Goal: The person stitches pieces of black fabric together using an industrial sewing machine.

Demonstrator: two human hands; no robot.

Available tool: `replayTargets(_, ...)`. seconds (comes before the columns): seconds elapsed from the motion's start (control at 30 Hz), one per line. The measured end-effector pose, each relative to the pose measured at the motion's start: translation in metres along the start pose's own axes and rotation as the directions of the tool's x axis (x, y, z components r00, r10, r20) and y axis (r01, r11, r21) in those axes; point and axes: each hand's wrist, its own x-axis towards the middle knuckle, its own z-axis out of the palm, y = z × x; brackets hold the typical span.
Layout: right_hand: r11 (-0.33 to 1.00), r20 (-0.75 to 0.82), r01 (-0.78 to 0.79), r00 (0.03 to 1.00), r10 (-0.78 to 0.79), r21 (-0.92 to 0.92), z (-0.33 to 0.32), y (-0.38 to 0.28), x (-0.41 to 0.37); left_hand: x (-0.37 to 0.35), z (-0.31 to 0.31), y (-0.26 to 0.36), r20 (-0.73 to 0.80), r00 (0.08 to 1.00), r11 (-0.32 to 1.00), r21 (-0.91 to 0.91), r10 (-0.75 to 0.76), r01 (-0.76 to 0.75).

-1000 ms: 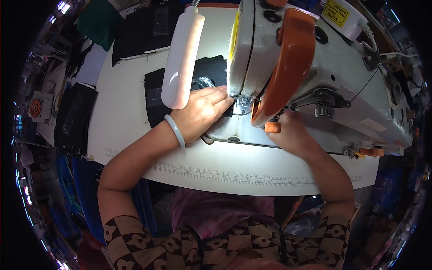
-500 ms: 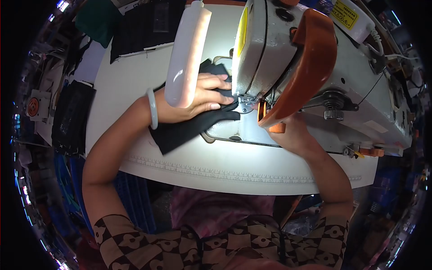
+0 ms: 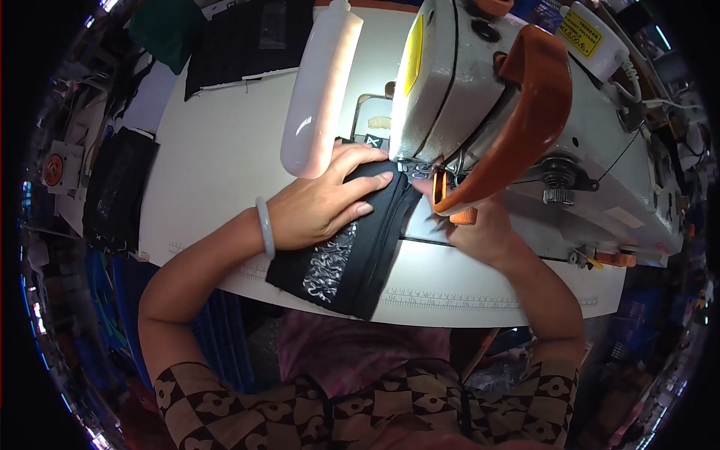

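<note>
**At the needle: left grip flat on black cloth**

Under the machine head, my left grip (image 3: 322, 202) lies flat and open on the cloth (image 3: 375, 247). The fingers are spread and press the cloth down rather than closing round it. My fingertips (image 3: 379, 178) stop just short of the presser foot (image 3: 417, 171). The cloth is black and folded, with a silvery patterned patch (image 3: 330, 266) showing below my palm. Its far end sits at the foot, and its near end hangs over the counter's front edge toward me.

My right grip (image 3: 480, 229) is on the other side of the foot, close against the machine (image 3: 480, 82). The orange guard (image 3: 529, 112) covers its fingers, so I cannot tell how far they are closed or whether they hold anything.

A pale bangle (image 3: 263, 225) sits on my left wrist. The white lamp (image 3: 319, 90) hangs just above that grip. The counter (image 3: 217, 150) is white, with a ruler (image 3: 487, 300) printed along its near edge. A stack of black pieces (image 3: 240, 37) lies at the far edge, well apart from my grips. More black pieces (image 3: 112, 187) lie off to the left, beside the counter.
</note>
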Motion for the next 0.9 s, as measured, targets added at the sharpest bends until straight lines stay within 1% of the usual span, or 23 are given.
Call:
replayTargets(0.03, 0.994, -0.013, 0.112, 0.994, -0.112, -0.005, 0.0, -0.004, 0.003, -0.002, -0.004, -0.001, 0.051, 0.999, 0.997, -0.073, -0.009, 0.012)
replayTargets(0.1, 0.975, -0.02, 0.221, 0.975, -0.221, -0.008, -0.001, -0.007, 0.004, -0.006, -0.009, -0.003, 0.16, 0.987, 0.975, -0.218, -0.014, 0.049)
replayTargets(0.13, 0.97, 0.011, 0.229, 0.973, -0.229, -0.086, -0.002, -0.008, 0.003, -0.007, -0.005, 0.0, 0.162, 0.987, 0.974, -0.222, -0.018, 0.054)
replayTargets(0.2, 0.937, 0.07, 0.25, 0.968, -0.24, -0.244, -0.001, -0.009, 0.003, -0.01, 0.007, 0.011, 0.06, 0.998, 0.994, -0.104, -0.018, 0.025)
replayTargets(0.23, 0.937, 0.073, 0.251, 0.968, -0.241, -0.243, -0.001, -0.009, 0.004, -0.01, 0.011, 0.014, 0.008, 1.0, 0.999, -0.043, -0.014, 0.014)
replayTargets(0.33, 0.953, -0.018, 0.278, 0.959, -0.282, -0.123, 0.0, -0.009, 0.007, -0.009, 0.017, 0.018, -0.015, 0.999, 0.999, -0.007, -0.034, 0.034)
replayTargets(0.5, 0.958, 0.032, 0.267, 0.964, -0.265, -0.102, 0.003, -0.008, 0.001, -0.007, 0.02, 0.024, -0.066, 0.996, 0.997, 0.056, -0.053, 0.056)
replayTargets(0.6, 0.955, -0.06, 0.295, 0.953, -0.296, -0.021, 0.003, -0.008, 0.01, -0.005, 0.022, 0.022, -0.069, 0.993, 0.996, 0.0, -0.094, 0.094)
replayTargets(0.67, 0.951, -0.043, 0.308, 0.95, -0.309, -0.026, -0.001, -0.01, 0.011, -0.001, 0.024, 0.021, -0.085, 0.99, 0.994, -0.035, -0.11, 0.107)
replayTargets(0.8, 0.945, -0.011, 0.326, 0.945, -0.326, -0.012, -0.006, -0.016, 0.005, -0.004, 0.025, 0.02, -0.123, 0.988, 0.995, 0.013, -0.092, 0.095)
replayTargets(0.9, 0.939, -0.006, 0.344, 0.939, -0.344, -0.006, -0.007, -0.02, 0.005, -0.005, 0.028, 0.019, -0.197, 0.979, 0.995, 0.076, -0.052, 0.068)
